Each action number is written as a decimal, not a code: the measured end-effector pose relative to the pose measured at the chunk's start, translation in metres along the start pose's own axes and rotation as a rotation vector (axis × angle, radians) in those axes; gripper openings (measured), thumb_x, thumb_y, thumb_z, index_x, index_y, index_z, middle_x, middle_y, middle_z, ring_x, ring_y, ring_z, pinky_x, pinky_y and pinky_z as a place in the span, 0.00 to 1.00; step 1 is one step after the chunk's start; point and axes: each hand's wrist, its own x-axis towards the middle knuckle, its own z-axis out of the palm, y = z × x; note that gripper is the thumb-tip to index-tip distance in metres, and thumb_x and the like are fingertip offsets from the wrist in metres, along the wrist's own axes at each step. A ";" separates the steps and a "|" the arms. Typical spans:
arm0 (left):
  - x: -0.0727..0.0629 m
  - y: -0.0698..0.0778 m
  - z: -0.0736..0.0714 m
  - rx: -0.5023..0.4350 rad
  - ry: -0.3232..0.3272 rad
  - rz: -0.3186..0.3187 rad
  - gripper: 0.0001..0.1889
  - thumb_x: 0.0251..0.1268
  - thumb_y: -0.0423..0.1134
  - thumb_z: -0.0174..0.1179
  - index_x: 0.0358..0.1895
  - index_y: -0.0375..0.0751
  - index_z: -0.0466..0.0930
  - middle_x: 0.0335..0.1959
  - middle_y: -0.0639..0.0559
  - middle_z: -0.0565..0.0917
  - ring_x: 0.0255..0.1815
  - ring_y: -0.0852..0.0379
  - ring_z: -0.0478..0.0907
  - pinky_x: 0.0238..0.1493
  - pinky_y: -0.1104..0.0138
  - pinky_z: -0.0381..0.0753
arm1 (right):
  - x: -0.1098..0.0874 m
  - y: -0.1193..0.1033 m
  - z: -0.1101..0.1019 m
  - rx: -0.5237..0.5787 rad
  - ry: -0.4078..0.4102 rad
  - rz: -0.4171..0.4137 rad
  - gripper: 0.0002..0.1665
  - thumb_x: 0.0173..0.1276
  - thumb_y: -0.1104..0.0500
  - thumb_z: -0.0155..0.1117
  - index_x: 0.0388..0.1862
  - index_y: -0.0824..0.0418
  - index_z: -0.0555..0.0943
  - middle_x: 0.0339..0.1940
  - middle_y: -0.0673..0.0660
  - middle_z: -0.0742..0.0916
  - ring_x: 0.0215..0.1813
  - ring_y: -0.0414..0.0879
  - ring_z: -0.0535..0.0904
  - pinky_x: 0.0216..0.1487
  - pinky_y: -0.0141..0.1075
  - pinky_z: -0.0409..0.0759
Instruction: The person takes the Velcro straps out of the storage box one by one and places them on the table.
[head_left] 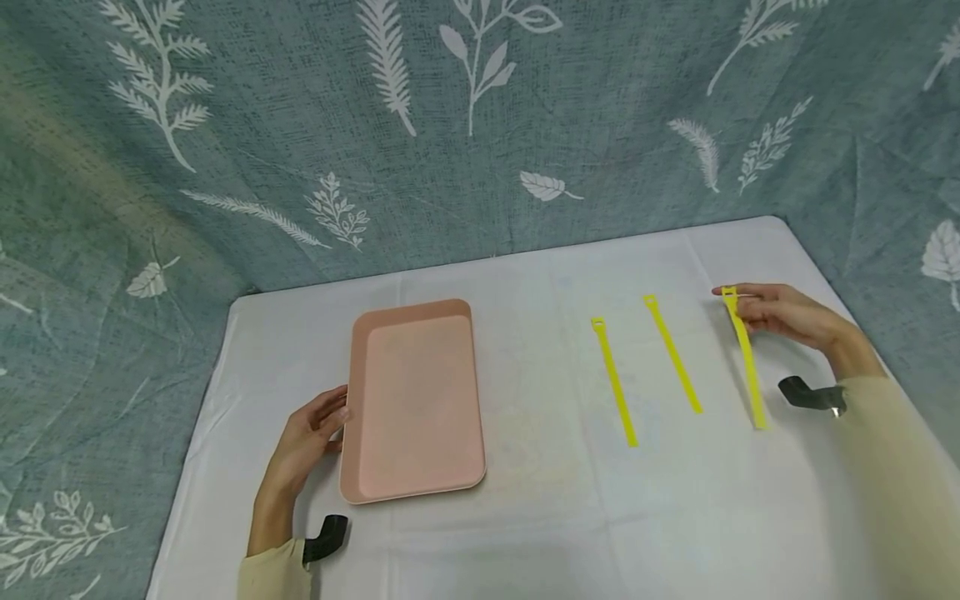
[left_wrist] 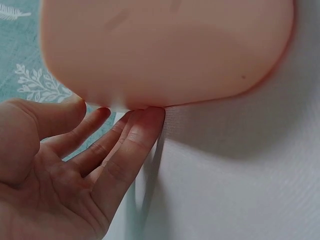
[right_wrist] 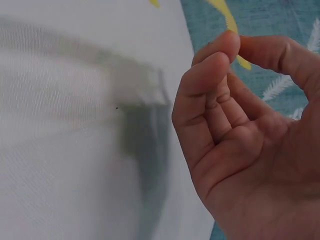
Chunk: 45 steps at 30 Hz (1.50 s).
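My left hand (head_left: 300, 437) grips the left edge of a shallow pink tray (head_left: 420, 308). In the left wrist view, the thumb and fingertips (left_wrist: 150, 117) meet at the tray's edge. Out to the right, my right hand (head_left: 798, 317) pinches a yellow cable strap (head_left: 747, 367) near its slotted head, and the band slants down toward the table. Only part of this strap shows in the right wrist view, behind the thumb and forefinger. Two more yellow straps, a left one (head_left: 615, 383) and a middle one (head_left: 672, 354), lie flat between the tray and my right hand.
A white cloth (head_left: 525, 533) covers the table, with creases. Behind and beside it hangs a green-blue curtain (head_left: 450, 200) with white leaf prints. Each wrist bears a black camera mount, one on the left (head_left: 326, 539) and one on the right (head_left: 810, 394).
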 end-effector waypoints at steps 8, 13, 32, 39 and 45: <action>0.002 -0.001 0.000 -0.006 -0.003 -0.010 0.27 0.81 0.33 0.49 0.78 0.31 0.57 0.76 0.29 0.65 0.45 0.83 0.74 0.37 0.73 0.83 | 0.016 -0.009 0.005 -0.255 -0.005 0.167 0.36 0.80 0.58 0.53 0.78 0.73 0.56 0.33 0.46 0.82 0.34 0.39 0.77 0.41 0.32 0.80; 0.002 -0.002 0.000 -0.009 0.000 -0.020 0.28 0.80 0.33 0.49 0.78 0.31 0.57 0.75 0.29 0.66 0.44 0.82 0.75 0.37 0.72 0.83 | 0.024 -0.011 0.012 -0.268 0.011 0.172 0.40 0.77 0.58 0.58 0.78 0.75 0.54 0.35 0.41 0.86 0.36 0.35 0.82 0.42 0.31 0.83; 0.000 -0.003 -0.001 -0.014 0.008 0.013 0.27 0.80 0.34 0.50 0.77 0.30 0.58 0.74 0.27 0.66 0.44 0.81 0.76 0.37 0.72 0.83 | 0.034 -0.007 0.021 -0.331 0.111 0.137 0.39 0.75 0.56 0.63 0.75 0.74 0.61 0.30 0.39 0.85 0.30 0.35 0.79 0.34 0.31 0.80; 0.000 -0.003 0.000 -0.026 0.010 0.007 0.28 0.80 0.34 0.50 0.77 0.30 0.58 0.75 0.29 0.66 0.44 0.82 0.76 0.36 0.73 0.83 | 0.033 -0.005 0.025 -0.347 0.151 0.103 0.38 0.75 0.56 0.63 0.73 0.77 0.63 0.32 0.38 0.85 0.31 0.34 0.80 0.34 0.30 0.81; 0.001 -0.004 0.001 -0.027 0.010 0.009 0.28 0.80 0.34 0.50 0.77 0.29 0.58 0.74 0.28 0.66 0.44 0.81 0.76 0.36 0.73 0.83 | 0.031 0.000 0.029 -0.348 0.225 0.100 0.36 0.75 0.55 0.63 0.73 0.75 0.65 0.29 0.32 0.84 0.30 0.32 0.79 0.34 0.29 0.81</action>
